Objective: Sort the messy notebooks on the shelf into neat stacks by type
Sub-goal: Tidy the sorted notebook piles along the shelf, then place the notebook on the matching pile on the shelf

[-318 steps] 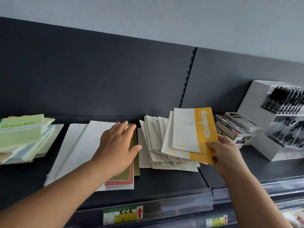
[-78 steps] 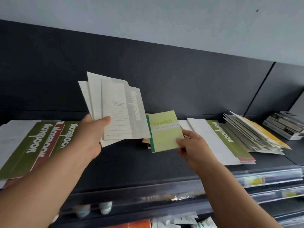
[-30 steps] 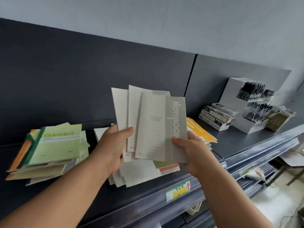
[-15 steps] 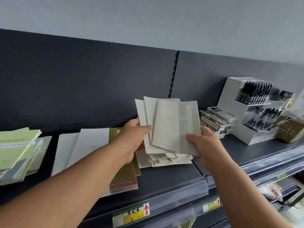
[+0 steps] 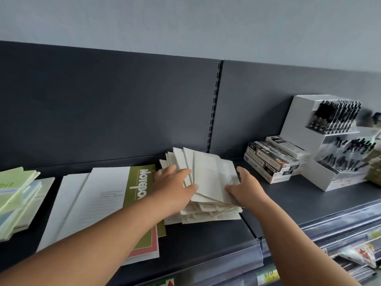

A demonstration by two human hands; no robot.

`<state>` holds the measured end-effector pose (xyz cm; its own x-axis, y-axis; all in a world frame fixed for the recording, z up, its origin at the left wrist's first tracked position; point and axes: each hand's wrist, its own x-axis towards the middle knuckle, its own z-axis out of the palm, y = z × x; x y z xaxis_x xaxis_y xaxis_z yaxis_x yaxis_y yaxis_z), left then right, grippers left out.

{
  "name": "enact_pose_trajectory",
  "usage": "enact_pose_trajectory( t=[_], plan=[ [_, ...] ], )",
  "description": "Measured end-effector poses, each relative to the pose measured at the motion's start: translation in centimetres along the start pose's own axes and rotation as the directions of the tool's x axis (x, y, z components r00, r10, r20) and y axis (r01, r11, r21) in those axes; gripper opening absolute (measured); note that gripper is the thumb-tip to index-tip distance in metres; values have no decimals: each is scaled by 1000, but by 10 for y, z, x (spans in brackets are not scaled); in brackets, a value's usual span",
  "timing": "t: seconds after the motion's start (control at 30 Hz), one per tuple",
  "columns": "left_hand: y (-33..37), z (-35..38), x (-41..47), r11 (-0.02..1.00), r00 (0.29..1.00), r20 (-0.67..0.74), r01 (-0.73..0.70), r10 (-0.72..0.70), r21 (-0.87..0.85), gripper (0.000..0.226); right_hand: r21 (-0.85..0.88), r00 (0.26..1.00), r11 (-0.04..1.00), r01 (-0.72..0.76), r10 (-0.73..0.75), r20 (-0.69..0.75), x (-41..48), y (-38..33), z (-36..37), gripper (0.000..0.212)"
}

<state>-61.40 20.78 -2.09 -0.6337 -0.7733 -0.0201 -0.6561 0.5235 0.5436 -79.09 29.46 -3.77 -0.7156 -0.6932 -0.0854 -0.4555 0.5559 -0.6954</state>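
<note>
Two hands at one shelf (image 5: 206, 240). The left hand (image 5: 175, 187) and right hand (image 5: 246, 189) each have a closed grip on one side of a fan (image 5: 208, 174) of at least three grey notebooks, which lies on one pile (image 5: 208, 213) of similar small notebooks at mid-shelf. Left of the pile: large notebooks (image 5: 99, 199), an olive-banded one on top, a red-banded one beneath, at least one more white edge. Far left: one green stack (image 5: 16, 199). Right: pen boxes (image 5: 270, 162), count unclear, and one display (image 5: 301, 118) with two tiers of pens.
</note>
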Motion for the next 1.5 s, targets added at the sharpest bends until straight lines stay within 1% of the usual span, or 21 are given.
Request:
enact_pose_trajectory(
  t=[0.1, 0.17, 0.3, 0.4, 0.5, 0.6, 0.67, 0.73, 0.83, 0.93, 1.07, 1.17, 1.3, 1.37, 1.5],
  plan=[
    [-3, 1, 2, 990, 999, 38, -44, 39, 133, 51, -42, 1000, 999, 23, -22, 14, 2, 1, 1, 64],
    [-5, 2, 3, 983, 998, 43, -53, 46, 177, 52, -66, 999, 997, 39, -38, 15, 3, 1, 2, 59],
    [-10, 0, 2, 975, 997, 3, -80, 82, 209, 54, -109, 999, 993, 49, -48, 19, 1, 0, 5, 51],
    [-15, -8, -2, 963, 992, -51, -97, 113, 251, 59, -239, 998, 969, 57, -63, -19, -5, -6, 6, 42],
    [-25, -18, -11, 945, 983, -109, -109, 149, 307, 62, -348, 980, 925, 156, -189, -63, -14, -20, 9, 44],
    [-37, -29, -25, 926, 976, -157, -84, 151, 368, 63, -388, 937, 872, 299, -345, -52, -26, -41, 19, 45],
    [-49, -39, -36, 915, 973, -186, -49, 134, 401, 63, -395, 899, 829, 395, -438, -20, -35, -58, 32, 46],
    [-66, -50, -48, 904, 971, -219, 2, 101, 427, 64, -398, 863, 783, 477, -504, 42, -46, -74, 46, 47],
    [-95, -70, -72, 877, 961, -273, 100, 37, 471, 65, -378, 826, 743, 552, -550, 125, -66, -100, 70, 51],
    [-126, -93, -105, 857, 940, -341, 200, -31, 475, 65, -362, 772, 691, 625, -614, 161, -90, -126, 95, 53],
    [-175, -128, -157, 845, 905, -407, 312, -125, 433, 66, -337, 716, 637, 693, -659, 228, -134, -164, 132, 55],
    [-215, -153, -206, 830, 867, -467, 383, -172, 406, 66, -321, 660, 580, 749, -699, 275, -174, -197, 165, 55],
    [-270, -192, -278, 792, 825, -506, 476, -251, 383, 69, -262, 580, 518, 815, -744, 331, -236, -249, 216, 55],
    [-299, -213, -312, 770, 794, -535, 525, -290, 361, 70, -236, 541, 487, 841, -765, 349, -268, -273, 243, 54],
    [-352, -246, -374, 722, 744, -586, 592, -321, 356, 69, -161, 490, 465, 871, -791, 366, -322, -314, 297, 56]
  ],
)
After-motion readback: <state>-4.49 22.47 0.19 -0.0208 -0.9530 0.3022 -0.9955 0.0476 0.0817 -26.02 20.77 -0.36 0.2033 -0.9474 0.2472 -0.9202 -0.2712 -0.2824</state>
